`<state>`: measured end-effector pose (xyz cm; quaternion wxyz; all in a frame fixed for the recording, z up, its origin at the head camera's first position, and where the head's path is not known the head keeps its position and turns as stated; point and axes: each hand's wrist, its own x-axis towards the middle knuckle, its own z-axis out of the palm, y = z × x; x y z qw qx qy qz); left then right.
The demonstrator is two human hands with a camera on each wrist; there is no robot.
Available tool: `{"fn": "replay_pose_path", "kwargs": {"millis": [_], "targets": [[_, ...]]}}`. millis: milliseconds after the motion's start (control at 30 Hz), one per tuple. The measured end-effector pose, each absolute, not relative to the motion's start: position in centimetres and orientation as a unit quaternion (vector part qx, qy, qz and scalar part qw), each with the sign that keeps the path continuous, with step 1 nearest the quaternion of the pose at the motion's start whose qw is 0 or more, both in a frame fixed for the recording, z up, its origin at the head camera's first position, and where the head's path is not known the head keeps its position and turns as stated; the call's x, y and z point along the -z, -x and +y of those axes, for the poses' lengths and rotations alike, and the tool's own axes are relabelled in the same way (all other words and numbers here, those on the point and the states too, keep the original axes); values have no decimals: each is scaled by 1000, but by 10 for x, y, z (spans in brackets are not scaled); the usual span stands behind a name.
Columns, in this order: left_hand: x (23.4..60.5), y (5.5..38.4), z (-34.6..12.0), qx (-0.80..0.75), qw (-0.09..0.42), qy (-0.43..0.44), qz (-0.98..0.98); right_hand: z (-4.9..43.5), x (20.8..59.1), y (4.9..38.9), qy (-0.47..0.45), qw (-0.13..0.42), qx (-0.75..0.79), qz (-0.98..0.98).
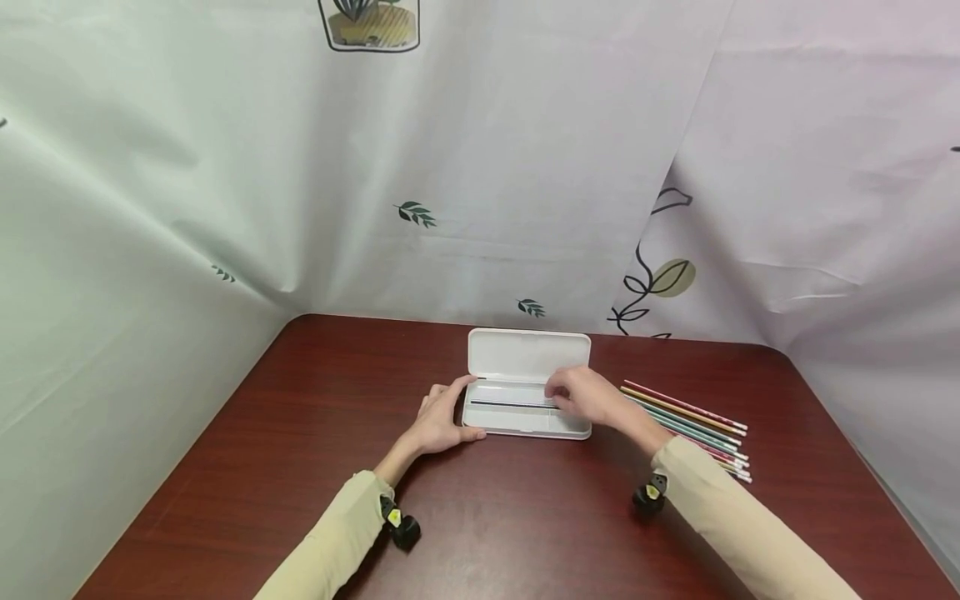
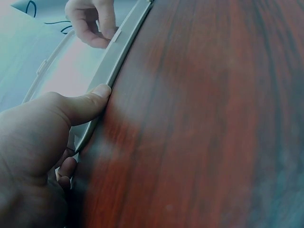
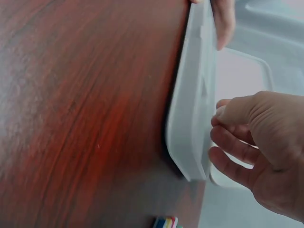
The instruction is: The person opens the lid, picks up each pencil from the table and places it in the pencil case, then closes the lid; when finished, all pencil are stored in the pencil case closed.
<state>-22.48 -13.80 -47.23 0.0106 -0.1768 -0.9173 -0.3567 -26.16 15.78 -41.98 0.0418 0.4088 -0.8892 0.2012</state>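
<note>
A white pencil case [image 1: 525, 425] lies on the table with its lid [image 1: 525, 354] raised at the back. My left hand [image 1: 442, 421] grips its left end, the thumb along the front rim and the other fingers around the far side. Inside the case stretches a thin dark stick, seemingly a pencil [image 1: 513, 404]. Over the right part of the case, my right hand [image 1: 588, 393] has its thumb and index finger together at the stick's right end. In the right wrist view those fingertips [image 3: 221, 111] dip behind the case's front wall, so their contact is hidden.
Several coloured pencils [image 1: 693, 425], red, yellow and teal with white ends, lie side by side to the right of the case, partly under the right forearm. A white patterned cloth [image 1: 480, 167] hangs behind the dark red wooden table [image 1: 315, 400] and at its sides.
</note>
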Motion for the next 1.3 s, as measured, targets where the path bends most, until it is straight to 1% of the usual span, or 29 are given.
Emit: {"fn": "replay_pose_path", "kwargs": {"millis": [133, 233, 367, 467, 600, 900, 1100, 1300], "targets": [[472, 225, -138, 360, 9, 179, -916, 176, 413, 256, -391, 69, -229, -889], [472, 225, -138, 363, 12, 179, -914, 196, 410, 250, -387, 102, -242, -884], [472, 226, -138, 363, 18, 180, -914, 225, 410, 236, -382, 153, -247, -877], [473, 226, -139, 361, 19, 179, -915, 247, 411, 222, -367, 171, -239, -883], [473, 226, -139, 362, 16, 175, -916, 273, 416, 203, -344, 168, -231, -894], [473, 225, -138, 360, 15, 176, -916, 314, 430, 166, -246, 132, -203, -939], [472, 224, -138, 361, 15, 172, -916, 328, 437, 154, -217, 147, -173, -949], [471, 224, -138, 361, 14, 175, -916, 337, 442, 149, -218, 172, -157, -948]]}}
